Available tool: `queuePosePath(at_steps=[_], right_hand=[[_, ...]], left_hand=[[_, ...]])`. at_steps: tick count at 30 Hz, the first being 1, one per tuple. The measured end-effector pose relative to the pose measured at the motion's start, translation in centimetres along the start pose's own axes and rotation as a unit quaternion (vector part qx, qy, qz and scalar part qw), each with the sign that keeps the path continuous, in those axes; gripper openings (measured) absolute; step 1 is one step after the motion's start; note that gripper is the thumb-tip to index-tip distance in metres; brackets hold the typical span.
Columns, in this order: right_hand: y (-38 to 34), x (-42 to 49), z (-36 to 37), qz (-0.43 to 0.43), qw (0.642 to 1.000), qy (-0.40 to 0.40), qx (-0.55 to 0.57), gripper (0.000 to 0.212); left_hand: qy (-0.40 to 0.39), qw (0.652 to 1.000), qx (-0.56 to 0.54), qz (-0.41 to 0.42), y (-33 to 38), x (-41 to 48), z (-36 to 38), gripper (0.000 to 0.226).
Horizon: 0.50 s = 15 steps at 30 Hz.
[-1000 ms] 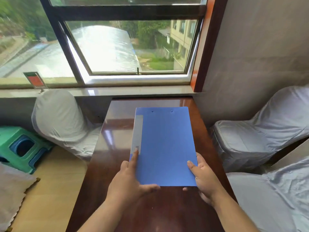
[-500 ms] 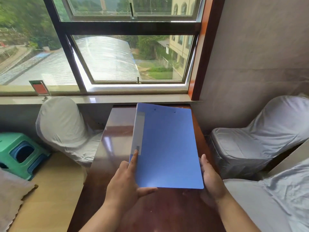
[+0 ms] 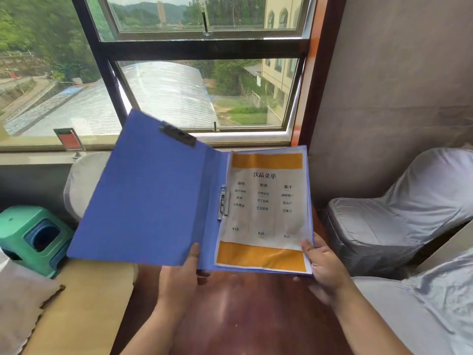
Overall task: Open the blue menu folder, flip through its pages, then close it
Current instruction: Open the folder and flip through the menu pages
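Menu page in the open blue folder: heading 饮品菜单 below the far orange band; column heads, of which 奶茶 and 果汁 are legible; prices ¥18, ¥16, ¥15 along the near edge. Item lines too blurred to read.

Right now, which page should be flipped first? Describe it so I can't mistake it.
Find the open blue folder held above the wooden table. Its right half holds the menu page under the right hand: white, printed, orange bands top and bottom.
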State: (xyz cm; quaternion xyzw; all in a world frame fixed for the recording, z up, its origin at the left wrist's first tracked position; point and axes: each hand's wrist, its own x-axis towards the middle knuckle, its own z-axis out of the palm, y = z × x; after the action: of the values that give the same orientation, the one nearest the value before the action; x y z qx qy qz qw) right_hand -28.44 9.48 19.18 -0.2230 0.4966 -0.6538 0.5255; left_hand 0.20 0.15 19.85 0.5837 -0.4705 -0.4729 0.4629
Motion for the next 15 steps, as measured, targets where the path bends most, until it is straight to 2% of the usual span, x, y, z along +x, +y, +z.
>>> queuePosePath(at_steps=[1,3,5,8,11,13,15], right_hand=[[-0.1,0.0,0.0,-0.001,1.000,-0.001,0.000,0.030],[-0.2,0.0,0.1,0.002,1.000,-0.001,-0.014,0.029],[-0.1,0.0,0.0,0.007,1.000,0.003,-0.025,0.027],[-0.2,-0.1,-0.1,0.007,1.000,0.015,-0.016,0.028],[-0.5,-0.3,0.0,0.001,1.000,0.024,0.000,0.035],[-0.6,-0.3,0.0,0.001,0.999,0.032,0.010,0.033],[-0.4,-0.4,0.2,0.002,0.999,0.040,0.013,0.025]], left_hand=[[-0.006,1.000,-0.027,-0.006,-0.2,0.2,-0.1,0.007],[-0.017,0.999,-0.047,0.006,-0.6,0.4,-0.4,0.009],[-0.023,0.999,-0.034,-0.003,-0.9,0.5,-0.7,0.025],[-0.031,0.998,0.023,-0.049,-0.7,0.6,-1.3,0.067],[-0.039,0.994,0.072,-0.073,-0.9,0.3,-1.8,0.074],[-0.030,0.985,0.169,-0.014,-1.3,-0.3,-1.8,0.079],[0.012,0.959,0.267,0.095,-1.1,-1.2,-1.4,0.077]])
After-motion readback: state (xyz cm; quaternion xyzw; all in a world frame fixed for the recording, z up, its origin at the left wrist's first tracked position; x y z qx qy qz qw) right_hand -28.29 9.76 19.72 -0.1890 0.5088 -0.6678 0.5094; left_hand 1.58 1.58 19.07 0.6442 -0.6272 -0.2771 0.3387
